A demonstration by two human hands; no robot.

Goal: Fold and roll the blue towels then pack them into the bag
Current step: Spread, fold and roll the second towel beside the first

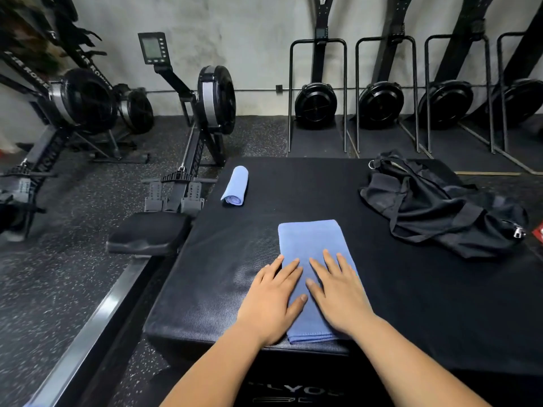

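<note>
A blue towel point(311, 239), folded into a long strip, lies on the black padded box point(396, 289) near its front edge. My left hand point(271, 298) and my right hand point(338, 292) press flat on the near half of the towel, fingers straight and spread. The left hand overlaps the towel's left edge. A second blue towel point(236, 186), rolled up, lies at the box's far left corner. The black bag point(435, 212) lies crumpled on the far right of the box, its zipper pull at the right end.
Rowing machines point(205, 107) stand on the speckled rubber floor to the left, one seat point(147, 233) and rail right beside the box. More black machines point(379, 104) line the wall behind. A red object point(538, 233) shows at the right edge.
</note>
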